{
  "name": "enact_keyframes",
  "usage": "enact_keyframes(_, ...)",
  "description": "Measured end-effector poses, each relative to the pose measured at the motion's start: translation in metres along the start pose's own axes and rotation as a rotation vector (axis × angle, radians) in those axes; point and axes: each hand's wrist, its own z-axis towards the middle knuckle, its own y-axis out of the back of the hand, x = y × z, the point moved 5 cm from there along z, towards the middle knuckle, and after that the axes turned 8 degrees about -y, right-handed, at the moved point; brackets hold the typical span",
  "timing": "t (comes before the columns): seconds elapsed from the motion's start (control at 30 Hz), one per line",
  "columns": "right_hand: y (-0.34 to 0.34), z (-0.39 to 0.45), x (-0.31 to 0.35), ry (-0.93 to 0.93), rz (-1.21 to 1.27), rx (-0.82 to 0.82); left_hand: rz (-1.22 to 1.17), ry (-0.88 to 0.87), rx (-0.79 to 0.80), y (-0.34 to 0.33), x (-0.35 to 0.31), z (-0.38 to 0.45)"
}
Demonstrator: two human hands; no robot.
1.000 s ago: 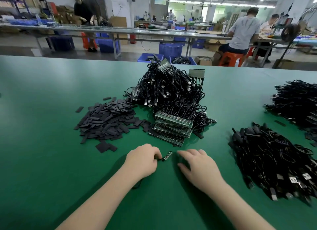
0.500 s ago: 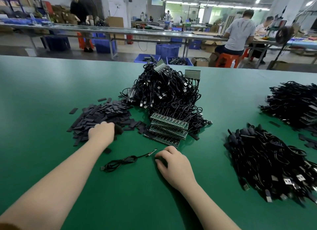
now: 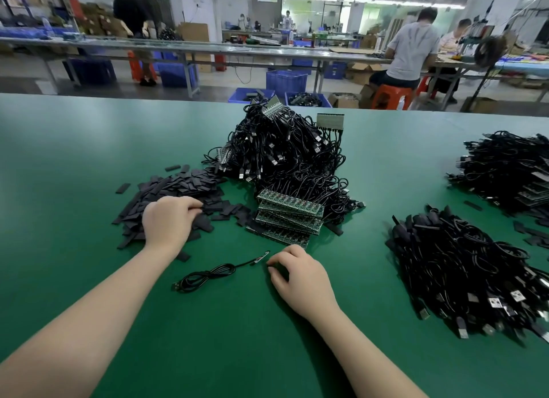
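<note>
Head view: left hand [image 3: 170, 222] at ten o'clock, fingers curled down into the black strips [image 3: 178, 189], grip on one unclear, while right hand [image 3: 300, 274] rests at six, fingers loosely curled and empty, coiled cable [image 3: 205, 275] lying at its nine o'clock on the green table [image 3: 74, 159].

On the table [image 3: 89, 148], a pile of strips [image 3: 184, 189] lies left under the left hand [image 3: 169, 222], a cable heap [image 3: 285, 151] behind stacked circuit boards [image 3: 289, 216] at centre, a loose cable [image 3: 208, 275] nearest, just left of the right hand [image 3: 300, 274], and a second cable pile [image 3: 463, 267] right.
</note>
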Motion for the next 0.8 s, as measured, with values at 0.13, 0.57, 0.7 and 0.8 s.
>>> enact_keyframes(0.13, 0.004, 0.004, -0.008, -0.116, 0.178, 0.035, -0.686, 0.118, 0.018, 0.007, -0.052, -0.010)
enact_keyframes(0.57, 0.018, 0.008, -0.028, -0.315, 0.804, 0.008, -1.087, 0.079, 0.221, -0.030, -0.134, -0.065)
enact_keyframes(0.7, 0.019, 0.006, -0.032, -0.378, 0.879, -0.057, -0.806, -0.101, 0.174, -0.029, -0.136, -0.077)
enact_keyframes(0.8, 0.015, 0.006, -0.032, -0.360, 0.822, -0.041, -0.717, -0.171, 0.206, -0.029, -0.140, -0.079)
